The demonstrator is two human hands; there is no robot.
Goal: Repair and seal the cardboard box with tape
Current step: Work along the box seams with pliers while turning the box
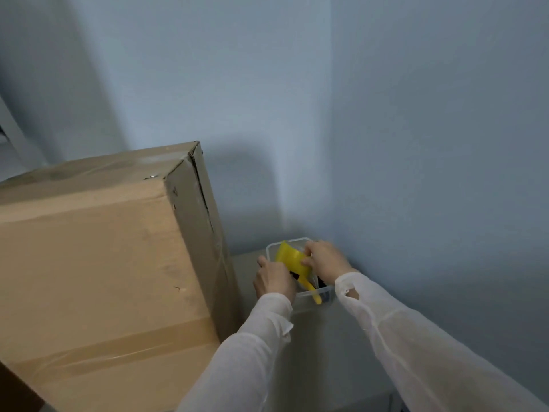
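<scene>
The cardboard box (98,263) stands at the left of the desk (326,352), a split (205,200) running down its far right edge. Beside it the left hand (274,279) grips the rim of a clear tub (322,292); the right hand (325,258) curls round the yellow tape dispenser (289,257) inside. Fetching tape, seemingly; next, lifting it clear toward that split.

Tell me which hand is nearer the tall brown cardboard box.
Left. The left hand sits at the left rim of the clear plastic bin, just right of the tall brown cardboard box; the right hand is farther right, on the yellow tape dispenser.
</scene>
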